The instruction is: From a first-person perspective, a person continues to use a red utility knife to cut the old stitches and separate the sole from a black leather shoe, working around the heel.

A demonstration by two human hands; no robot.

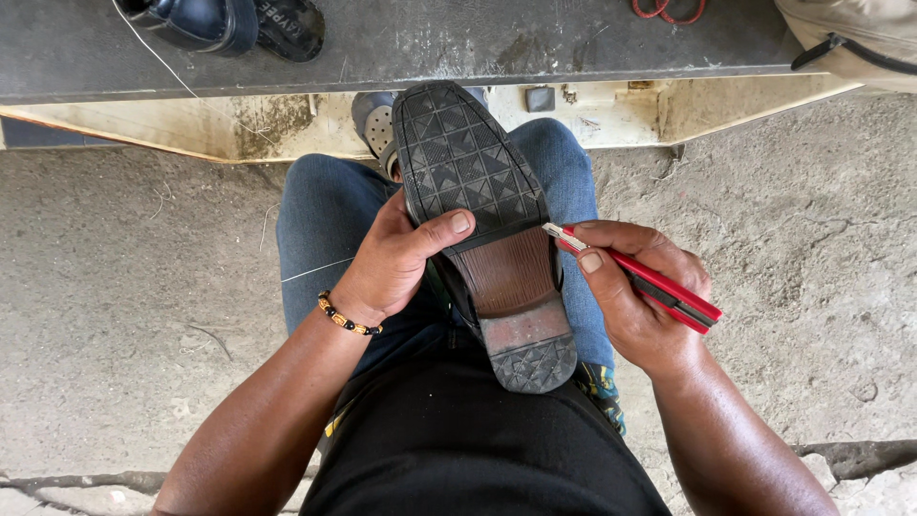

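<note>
A black shoe (478,210) lies sole-up on my lap, its patterned toe pointing away and its heel toward my body. My left hand (396,263) grips its left side, thumb pressed across the sole near the brown arch. My right hand (640,296) holds a red utility knife (650,282). The knife's blade tip touches the right edge of the sole at the arch. A beaded bracelet (346,315) sits on my left wrist.
A dark low bench (430,43) runs across the top, with another dark shoe (229,21) on its left end and a red cord (669,11) near the right. A tan bag (850,38) sits top right. Rough concrete floor lies on both sides of my legs.
</note>
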